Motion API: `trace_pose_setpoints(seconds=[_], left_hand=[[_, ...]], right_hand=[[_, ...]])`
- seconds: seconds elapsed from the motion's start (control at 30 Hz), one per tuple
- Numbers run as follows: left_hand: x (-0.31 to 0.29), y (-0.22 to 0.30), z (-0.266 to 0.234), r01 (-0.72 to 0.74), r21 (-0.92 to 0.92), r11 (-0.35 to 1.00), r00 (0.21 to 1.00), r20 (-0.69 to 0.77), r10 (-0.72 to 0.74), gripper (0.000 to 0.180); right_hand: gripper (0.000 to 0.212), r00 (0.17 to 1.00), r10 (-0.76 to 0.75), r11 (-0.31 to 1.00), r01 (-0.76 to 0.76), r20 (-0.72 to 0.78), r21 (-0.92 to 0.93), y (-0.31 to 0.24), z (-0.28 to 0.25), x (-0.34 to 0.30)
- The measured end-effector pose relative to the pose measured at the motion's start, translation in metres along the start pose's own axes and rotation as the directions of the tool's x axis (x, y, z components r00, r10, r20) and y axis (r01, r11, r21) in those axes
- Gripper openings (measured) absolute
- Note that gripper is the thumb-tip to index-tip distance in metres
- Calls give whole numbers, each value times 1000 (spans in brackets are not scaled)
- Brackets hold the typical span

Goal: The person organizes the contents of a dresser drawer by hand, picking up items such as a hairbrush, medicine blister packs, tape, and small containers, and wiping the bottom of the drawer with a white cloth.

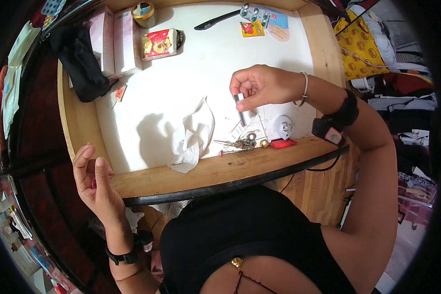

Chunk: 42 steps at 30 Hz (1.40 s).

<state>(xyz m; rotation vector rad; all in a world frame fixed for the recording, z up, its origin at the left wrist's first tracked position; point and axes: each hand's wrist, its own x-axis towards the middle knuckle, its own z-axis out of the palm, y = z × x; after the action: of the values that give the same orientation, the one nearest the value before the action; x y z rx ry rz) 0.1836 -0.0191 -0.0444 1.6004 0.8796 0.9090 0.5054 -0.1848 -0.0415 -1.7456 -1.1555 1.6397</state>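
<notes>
My right hand (264, 88) is over the right part of an open wooden drawer (157, 182), pinching a narrow black-and-white strip (238, 99) whose kind I cannot make out. Below it, against the drawer's near wall, lies a tangle of small metal trinkets (245, 142). A round white item (282, 127) and a small red packet (282, 143) are beside them. My left hand (97, 186) is at the drawer's near left corner, fingers half curled, with a small dark-pink thing (93, 183) partly hidden in them. A crumpled white tissue (193, 137) lies between the hands.
Along the far left stand pink boxes (127, 41), a black cloth (78, 59), a gold-lidded jar (144, 14) and a red-and-gold packet (159, 43). At the far right are a black slim object (215, 21), a blister pack (254, 14) and a yellow sachet (252, 29).
</notes>
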Motion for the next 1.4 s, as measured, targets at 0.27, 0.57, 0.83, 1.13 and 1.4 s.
trace_pose_setpoints(seconds=[0.27,0.57,0.83,1.13,1.4], left_hand=[[-3,4,-2,-10,34,999,1000,-8,10,21],[-10,30,15,-49,10,999,993,106,47,28],[-14,54,68,-55,145,988,775,630,-49,66],[-16,44,87,-247,121,962,764,635,116,41],[-17,57,91,-331,433,839,805,593,12,27]], right_hand=[[17,973,-210,582,205,98,-787,12,37,-17],[30,892,-450,707,379,34,-597,17,14,-10],[32,844,-496,857,439,-204,-268,-35,47,-23],[44,894,-362,930,323,-266,-177,-65,55,-46],[40,594,-684,729,550,-423,-406,-84,38,-63]])
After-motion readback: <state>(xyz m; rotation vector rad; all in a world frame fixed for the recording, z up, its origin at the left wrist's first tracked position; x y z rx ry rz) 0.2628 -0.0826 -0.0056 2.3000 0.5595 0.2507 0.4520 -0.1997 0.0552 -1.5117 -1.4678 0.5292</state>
